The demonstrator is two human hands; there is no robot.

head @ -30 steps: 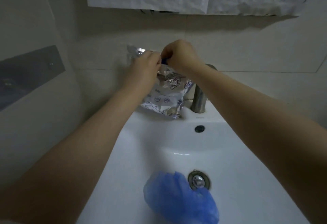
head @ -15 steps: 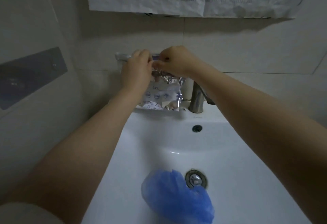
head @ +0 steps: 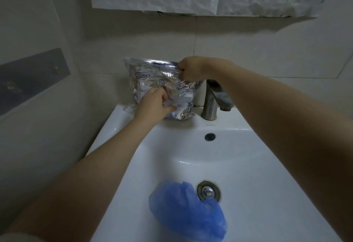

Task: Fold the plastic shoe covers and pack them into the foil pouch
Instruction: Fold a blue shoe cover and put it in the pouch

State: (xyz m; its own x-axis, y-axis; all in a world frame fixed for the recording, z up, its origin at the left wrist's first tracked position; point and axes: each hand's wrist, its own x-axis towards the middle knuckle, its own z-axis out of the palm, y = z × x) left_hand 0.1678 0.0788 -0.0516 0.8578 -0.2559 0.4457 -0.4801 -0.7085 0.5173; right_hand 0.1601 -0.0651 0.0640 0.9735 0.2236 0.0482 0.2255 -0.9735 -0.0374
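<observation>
Tiled washroom, white sink (head: 267, 165). Foil pouch (head: 152, 77) propped upright on rim, right hand (head: 191, 70) pinching top corner, left hand (head: 152, 106) gripping lower front, presumably steadying for packing. Blue shoe cover (head: 183, 211) unpacked in basin.

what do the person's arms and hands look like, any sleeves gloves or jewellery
Both forearms are bare up to the frame edges. The left hand and right hand wear no gloves, and no rings, watch or bracelets show. A pale bit of fabric at the bottom left corner may be a sleeve or clothing; it is too cut off to tell.

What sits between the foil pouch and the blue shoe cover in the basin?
In the head view, only bare white sink separates foil pouch from shoe cover; the overflow hole sits off to the right.
</observation>
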